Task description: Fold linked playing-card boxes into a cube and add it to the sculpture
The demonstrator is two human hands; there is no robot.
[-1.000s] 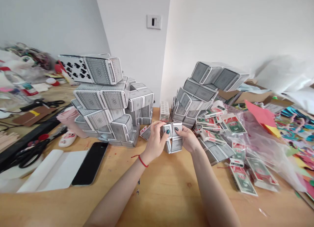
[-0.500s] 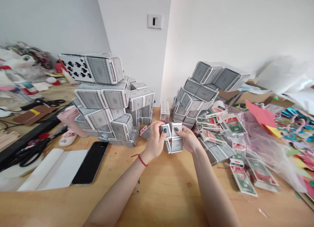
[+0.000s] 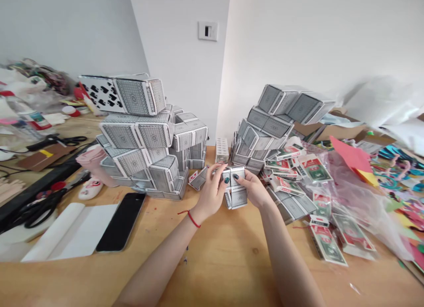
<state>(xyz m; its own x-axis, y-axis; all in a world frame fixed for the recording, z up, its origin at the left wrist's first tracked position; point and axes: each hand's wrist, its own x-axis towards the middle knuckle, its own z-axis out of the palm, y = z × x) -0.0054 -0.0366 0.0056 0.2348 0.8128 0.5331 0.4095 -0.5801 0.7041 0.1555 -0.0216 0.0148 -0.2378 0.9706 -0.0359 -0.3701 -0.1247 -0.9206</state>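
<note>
Using the card block (image 3: 236, 200) as my mark. Nearer me than the block: bare table (image 3: 228, 263), passable, bounded by left forearm (image 3: 162, 265) and right forearm (image 3: 289, 258). Left of the block: small folded card piece (image 3: 198, 180), then tall left stack (image 3: 135, 137), top overhanging. Right: flat card panel (image 3: 294, 206), red-green card boxes (image 3: 315, 168); right stack (image 3: 274, 121) leans above. Behind: I see a narrow gap, pale gridded box (image 3: 221, 150) standing in it.

Both forearms (image 3: 162, 258) stretched forward, left hand (image 3: 211, 194) and right hand (image 3: 258, 191) close together, thumbs (image 3: 241, 180) turned inward
</note>
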